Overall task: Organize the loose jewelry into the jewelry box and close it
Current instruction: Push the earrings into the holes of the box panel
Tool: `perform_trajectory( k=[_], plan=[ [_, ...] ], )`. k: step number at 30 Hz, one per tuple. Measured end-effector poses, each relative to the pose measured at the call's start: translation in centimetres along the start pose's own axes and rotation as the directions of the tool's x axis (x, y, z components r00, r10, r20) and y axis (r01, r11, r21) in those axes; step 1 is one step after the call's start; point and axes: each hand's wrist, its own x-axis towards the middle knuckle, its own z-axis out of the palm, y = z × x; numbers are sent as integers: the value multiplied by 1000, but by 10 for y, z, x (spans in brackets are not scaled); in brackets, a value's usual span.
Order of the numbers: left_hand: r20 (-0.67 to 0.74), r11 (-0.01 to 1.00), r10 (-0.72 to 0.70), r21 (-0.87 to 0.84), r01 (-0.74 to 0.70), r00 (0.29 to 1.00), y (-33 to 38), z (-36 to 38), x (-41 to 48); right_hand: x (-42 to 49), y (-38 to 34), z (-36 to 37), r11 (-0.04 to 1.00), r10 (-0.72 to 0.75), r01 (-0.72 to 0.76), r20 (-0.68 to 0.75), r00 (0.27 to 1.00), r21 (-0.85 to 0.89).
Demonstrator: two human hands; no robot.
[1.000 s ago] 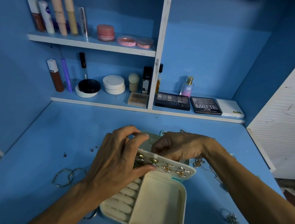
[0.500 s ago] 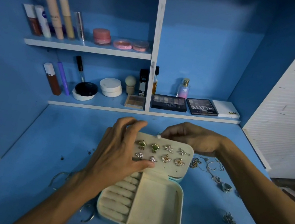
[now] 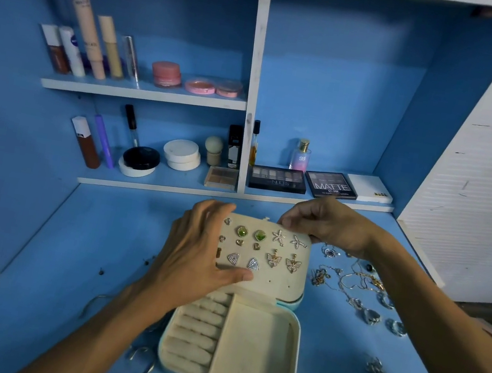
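The box (image 3: 292, 368) lies open on the blue desk (image 3: 62, 252), long axis running away from the person, cream-lined: padded rolls (image 3: 195, 335) left, a bare tray (image 3: 251, 351) right. Its stiff panel (image 3: 278, 285), studded with glittering earrings, is raised at the far end. The left hand (image 3: 192, 259) grips its left edge, thumb across the front, and the right hand (image 3: 330, 224) pinches its top corner. The loose jewelry (image 3: 359, 282), tangled thin chains and rings, lies right of the box, nearer the right hand.

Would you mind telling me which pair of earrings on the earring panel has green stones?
The round pair in the top row, left of the starfish pair; the others show no green.
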Motion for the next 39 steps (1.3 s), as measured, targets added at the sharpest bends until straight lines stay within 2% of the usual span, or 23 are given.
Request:
perform_trajectory(
  k=[10,19,27,32,35,39],
  plan=[
    [-45,982,-149,-127,142,988,-26,-12,-16,4,8,9,976,2,-26,-110,994,-215],
    [-43,978,-178,-122,171,983,-36,-13,-22,11,19,17,884,-47,-32,-156,987,-467],
    [-100,968,-222,-139,208,970,-54,-32,-36,12,17,19,839,-29,-42,-120,992,-543],
    [-139,963,-257,-124,240,956,-69,-43,-49,19,9,27,840,-105,-19,-198,975,-542],
    [-186,958,-279,-117,260,942,-77,-46,-58,25,-1,40,844,-158,31,-194,968,-535],
    [-261,956,-294,-77,284,919,-93,-50,-75,37,-22,72,816,-234,141,-98,967,-561]
  ],
)
